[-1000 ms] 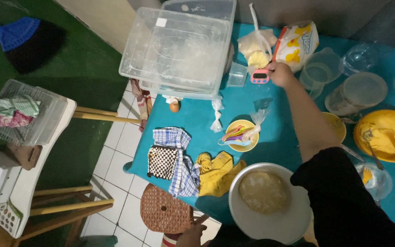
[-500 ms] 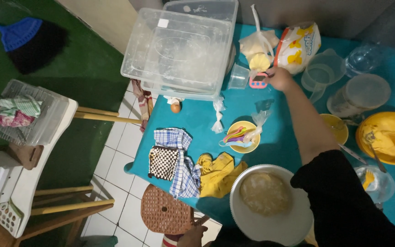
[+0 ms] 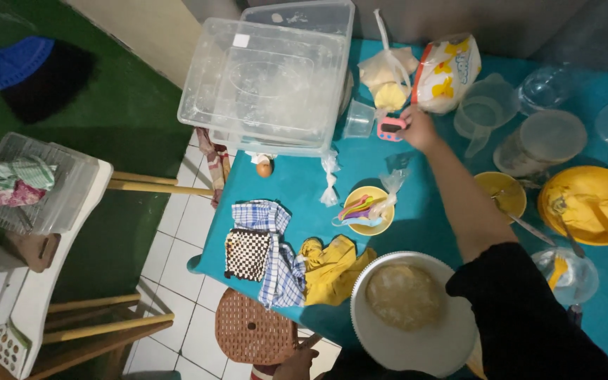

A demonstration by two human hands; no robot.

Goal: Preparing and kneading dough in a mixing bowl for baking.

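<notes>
My right hand (image 3: 419, 128) reaches across the teal table (image 3: 297, 188) and grips a small pink timer-like gadget (image 3: 390, 128) beside a small clear cup (image 3: 358, 119). Just behind it lie a tied bag of yellowish dough (image 3: 386, 79) and a printed flour bag (image 3: 445, 72). My left hand (image 3: 295, 363) shows only partly at the bottom edge, next to a brown woven stool (image 3: 251, 328). A white bowl with dough (image 3: 409, 309) sits close to my body.
A large clear lidded tub (image 3: 270, 79) stands at the table's far left, with an egg (image 3: 264, 169) by it. Checked cloths (image 3: 262, 248), a yellow cloth (image 3: 332, 266), a yellow dish of coloured spoons (image 3: 366, 209), clear jugs (image 3: 484, 112) and yellow bowls (image 3: 585, 204) fill the table. A white chair (image 3: 43, 267) stands left.
My right hand stays on the pink gadget, which has slid slightly toward me. My left hand has not visibly moved.
</notes>
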